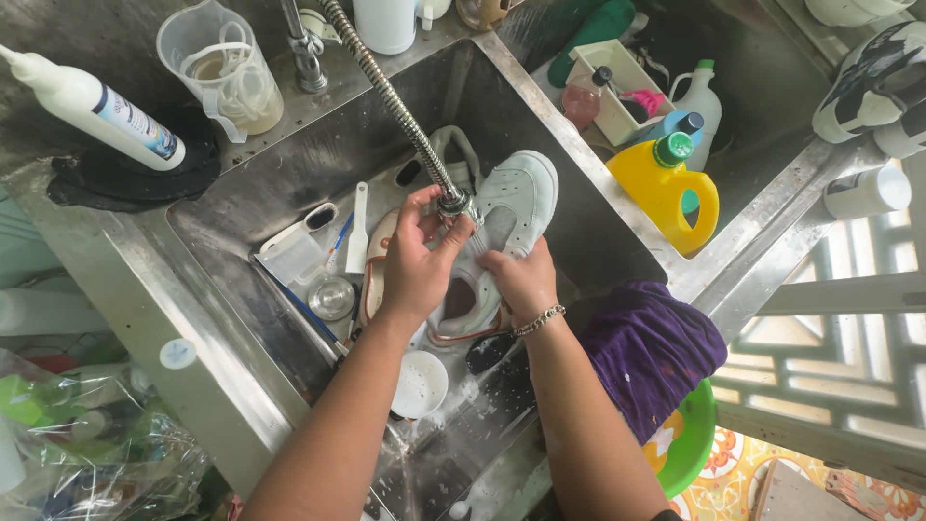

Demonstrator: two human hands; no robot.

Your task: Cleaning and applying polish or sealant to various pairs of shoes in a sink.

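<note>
Stainless steel fills the head view: a deep sink (579, 207) runs through the middle of the frame. At centre, the left hand (417, 262) is closed around the spray head (454, 203) of a ribbed metal hose (386, 92) that comes down from the upper edge. Just right of it, the right hand (522, 280) grips a white sneaker (521, 193) lying in the basin. A yellow jug (666, 193) stands at right, a purple cloth (651, 352) drapes the rim at lower right, and a measuring jug (222, 68) sits at upper left.
</note>
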